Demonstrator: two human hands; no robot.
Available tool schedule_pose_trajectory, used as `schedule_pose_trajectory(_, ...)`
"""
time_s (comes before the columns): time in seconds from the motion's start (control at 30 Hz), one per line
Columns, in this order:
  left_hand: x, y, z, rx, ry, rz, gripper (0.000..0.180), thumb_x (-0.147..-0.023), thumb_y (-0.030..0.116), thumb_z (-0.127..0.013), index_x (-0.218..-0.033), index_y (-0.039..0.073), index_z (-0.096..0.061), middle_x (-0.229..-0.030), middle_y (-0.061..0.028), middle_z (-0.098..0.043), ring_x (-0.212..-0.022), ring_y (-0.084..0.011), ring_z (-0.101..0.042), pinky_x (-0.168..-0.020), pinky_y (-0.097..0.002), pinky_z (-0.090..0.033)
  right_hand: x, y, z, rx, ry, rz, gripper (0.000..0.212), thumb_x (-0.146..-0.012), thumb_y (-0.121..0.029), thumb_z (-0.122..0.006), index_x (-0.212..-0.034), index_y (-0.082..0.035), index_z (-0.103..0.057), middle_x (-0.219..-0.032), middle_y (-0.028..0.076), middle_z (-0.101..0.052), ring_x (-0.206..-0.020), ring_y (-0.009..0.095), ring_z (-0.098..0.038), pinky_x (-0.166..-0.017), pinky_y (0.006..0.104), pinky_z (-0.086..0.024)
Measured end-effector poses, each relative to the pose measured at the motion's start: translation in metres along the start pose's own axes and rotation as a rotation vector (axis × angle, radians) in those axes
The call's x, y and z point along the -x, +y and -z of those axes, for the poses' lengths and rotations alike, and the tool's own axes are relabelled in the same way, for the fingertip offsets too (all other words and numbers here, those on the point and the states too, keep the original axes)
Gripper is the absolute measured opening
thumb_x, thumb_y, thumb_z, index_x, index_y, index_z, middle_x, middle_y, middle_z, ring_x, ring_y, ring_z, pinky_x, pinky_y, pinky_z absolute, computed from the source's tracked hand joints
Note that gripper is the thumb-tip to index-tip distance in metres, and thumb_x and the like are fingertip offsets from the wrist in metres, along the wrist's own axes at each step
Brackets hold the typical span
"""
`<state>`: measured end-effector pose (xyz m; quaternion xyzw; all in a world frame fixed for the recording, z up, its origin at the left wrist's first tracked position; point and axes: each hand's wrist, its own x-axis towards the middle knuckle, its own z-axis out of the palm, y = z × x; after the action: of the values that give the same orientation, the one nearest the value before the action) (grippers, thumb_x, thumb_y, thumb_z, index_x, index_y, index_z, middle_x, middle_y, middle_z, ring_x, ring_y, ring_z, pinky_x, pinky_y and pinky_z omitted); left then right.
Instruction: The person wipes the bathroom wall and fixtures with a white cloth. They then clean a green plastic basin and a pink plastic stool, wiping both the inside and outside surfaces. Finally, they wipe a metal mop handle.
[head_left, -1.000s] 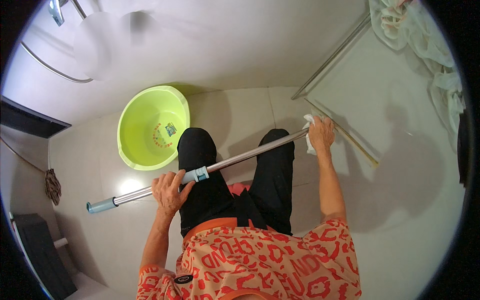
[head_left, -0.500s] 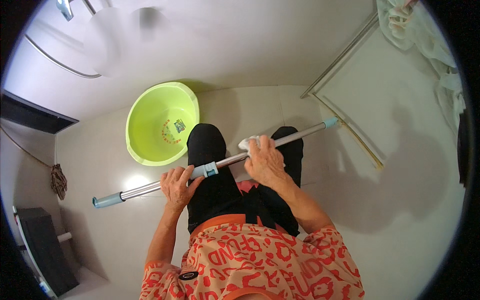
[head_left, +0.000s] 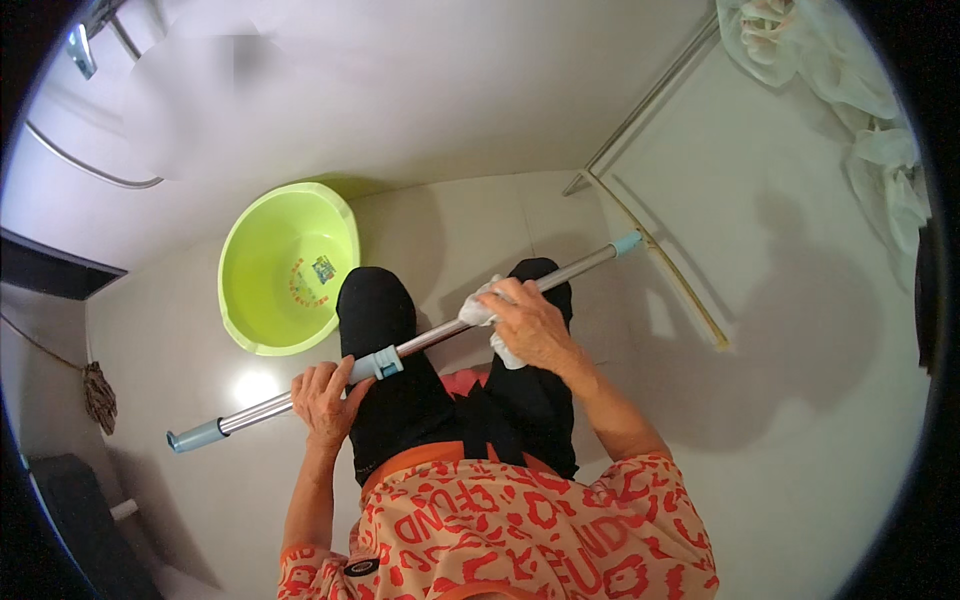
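Observation:
A telescopic metal pole (head_left: 436, 338) with pale blue end caps and a pale blue joint lies slantwise across my knees, its right end higher in view. My left hand (head_left: 322, 402) is wrapped around it just left of the joint (head_left: 377, 366). With my right hand (head_left: 531, 322) I press a white cloth (head_left: 481, 308) around the pole's right section; part of the cloth hangs below the pole. The fingers of my right hand are closed over cloth and pole together.
A light green basin (head_left: 270, 300) stands on the floor at the far left. Beyond the pole's right end, a brownish strip (head_left: 668, 265) runs along the floor. A shower hose (head_left: 95, 165) hangs at upper left, a whitish plastic curtain (head_left: 815, 60) at upper right.
The whole view has shifted, so the basin and pole appear farther left. My right hand and the cloth have slid slightly left along the pole, toward the joint. The left hand keeps its hold.

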<state>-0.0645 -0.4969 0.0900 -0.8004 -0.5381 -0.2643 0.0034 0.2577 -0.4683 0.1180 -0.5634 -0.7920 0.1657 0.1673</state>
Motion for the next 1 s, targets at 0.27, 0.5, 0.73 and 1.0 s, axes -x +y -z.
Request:
schedule_pose_trajectory(0.27,0.001,0.003,0.003,-0.005,-0.012,0.011,0.047,-0.055,0.020,-0.085,-0.097,0.011,-0.067,-0.080,-0.0023,-0.061,-0.076,-0.0208,-0.057,-0.070,-0.0364,-0.039,0.009,0.093,0.043,0.153,0.067,-0.458,0.033,-0.082,-0.005,-0.055,-0.114,-0.010,-0.061,-0.109,0.014,-0.053,-0.102,0.033,-0.052,-0.089,0.0429,-0.044)
schedule_pose_trajectory(0.5,0.001,0.006,0.003,-0.036,0.006,0.002,0.047,-0.054,0.020,-0.085,-0.097,0.011,-0.067,-0.080,-0.0022,-0.060,-0.076,-0.0207,-0.056,-0.070,-0.0365,-0.039,0.038,0.177,0.073,0.510,0.235,-0.764,0.036,-0.082,-0.002,-0.057,-0.117,-0.008,-0.060,-0.113,0.015,-0.053,-0.100,0.035,-0.051,-0.086,0.0422,-0.045)
schedule_pose_trajectory(0.73,-0.006,0.012,0.003,-0.048,0.035,0.004,0.044,-0.056,0.027,-0.083,-0.095,0.014,-0.067,-0.078,-0.0003,-0.058,-0.075,-0.0195,-0.055,-0.070,-0.0354,-0.038,0.028,0.130,0.046,0.365,0.142,-0.567,0.039,-0.083,-0.004,-0.057,-0.122,-0.003,-0.055,-0.117,0.018,-0.048,-0.099,0.040,-0.050,-0.079,0.0451,-0.048)
schedule_pose_trajectory(1.0,-0.007,0.014,0.008,-0.016,0.025,0.029,0.043,-0.055,0.026,-0.083,-0.094,0.014,-0.068,-0.078,0.0004,-0.058,-0.075,-0.0193,-0.055,-0.069,-0.0356,-0.038,0.012,0.026,0.028,0.296,-0.022,-0.294,0.041,-0.079,-0.010,-0.060,-0.117,0.004,-0.053,-0.113,0.021,-0.045,-0.099,0.036,-0.048,-0.082,0.0446,-0.045)
